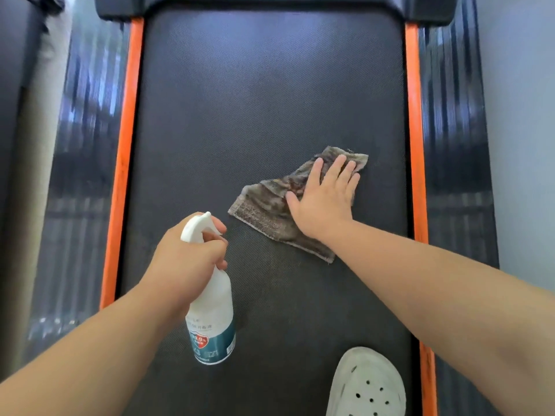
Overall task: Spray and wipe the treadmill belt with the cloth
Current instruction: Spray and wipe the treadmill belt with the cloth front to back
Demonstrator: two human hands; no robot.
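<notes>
The dark textured treadmill belt (pixel 255 100) runs up the middle of the view between two orange side strips. A crumpled grey-brown cloth (pixel 264 208) lies on the belt right of centre. My right hand (pixel 324 196) presses flat on the cloth's right part with straight, spread fingers. My left hand (pixel 189 256) grips the neck of a white spray bottle (pixel 213 319) with a teal label, one finger at the trigger. The nozzle points up the belt, left of the cloth. The bottle hangs just above the belt.
Orange strips (pixel 126 145) and glossy dark side rails (pixel 450 145) flank the belt. The black motor cover (pixel 270 4) closes the far end. A white perforated clog (pixel 366 385) stands on the belt at the lower right. A pale wall is at the right.
</notes>
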